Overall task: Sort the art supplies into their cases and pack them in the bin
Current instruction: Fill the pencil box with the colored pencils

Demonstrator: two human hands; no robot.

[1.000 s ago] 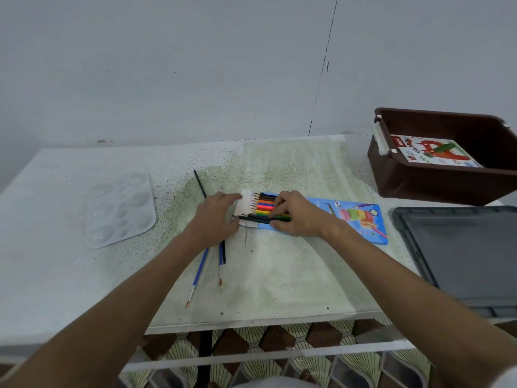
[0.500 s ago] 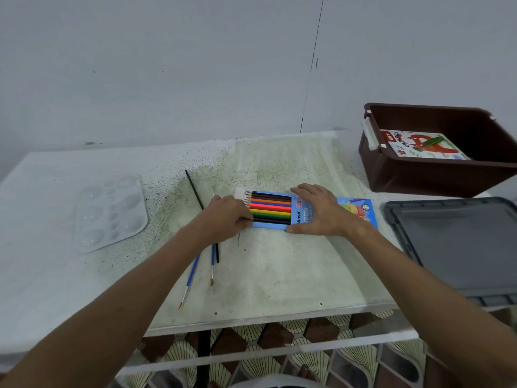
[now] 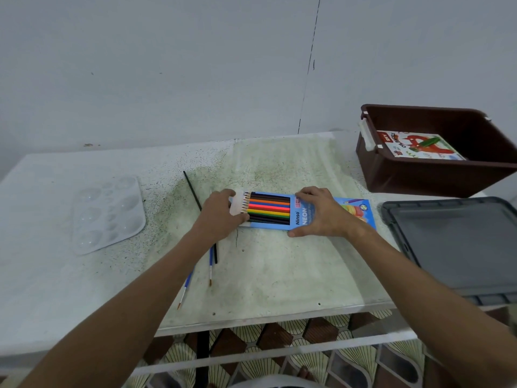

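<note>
Both arms are reaching forward over the stained counter (image 3: pixel 279 275). Left hand (image 3: pixel 221 217) is cupping the white tray end of the coloured pencils (image 3: pixel 268 210), fingers curled loosely around it. Right hand (image 3: pixel 324 214) is lying flat, fingers spread, pressing the blue cardboard pencil case (image 3: pixel 363 217). Brown plastic bin (image 3: pixel 419 175) is sitting far right.

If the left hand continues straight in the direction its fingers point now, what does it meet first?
The left hand points right, along the pencil tray. It already touches the tray's end; beyond that comes the blue pencil box, then the right hand.
</note>
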